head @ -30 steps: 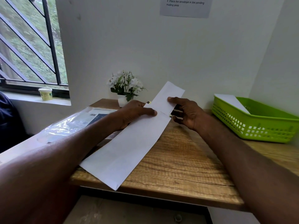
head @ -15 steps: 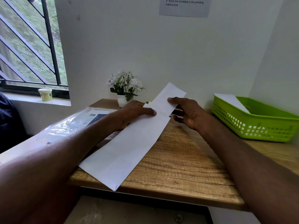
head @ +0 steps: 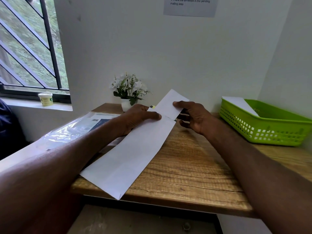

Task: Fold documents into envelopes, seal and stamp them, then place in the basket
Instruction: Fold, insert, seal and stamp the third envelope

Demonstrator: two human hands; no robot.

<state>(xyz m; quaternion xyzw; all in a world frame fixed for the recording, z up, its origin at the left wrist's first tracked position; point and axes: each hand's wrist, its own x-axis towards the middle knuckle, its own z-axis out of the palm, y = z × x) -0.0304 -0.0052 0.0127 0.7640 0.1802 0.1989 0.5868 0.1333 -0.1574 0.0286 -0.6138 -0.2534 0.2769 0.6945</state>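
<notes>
Our left hand (head: 138, 115) pins the long white envelope (head: 128, 156) by its far end, grip closed on it; the envelope runs diagonally to the surface's (head: 194, 174) near edge. Our right hand (head: 194, 115) pinches the folded document (head: 170, 103) at the envelope mouth. Green basket (head: 270, 132) at far right corner holds paper.

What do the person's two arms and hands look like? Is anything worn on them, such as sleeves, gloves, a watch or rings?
Both forearms are bare along all that shows of them; no sleeve appears. The left hand and the right hand wear no gloves. No watch or bracelet shows at either wrist, and no ring shows on the visible fingers. The fingernails look short.
</notes>
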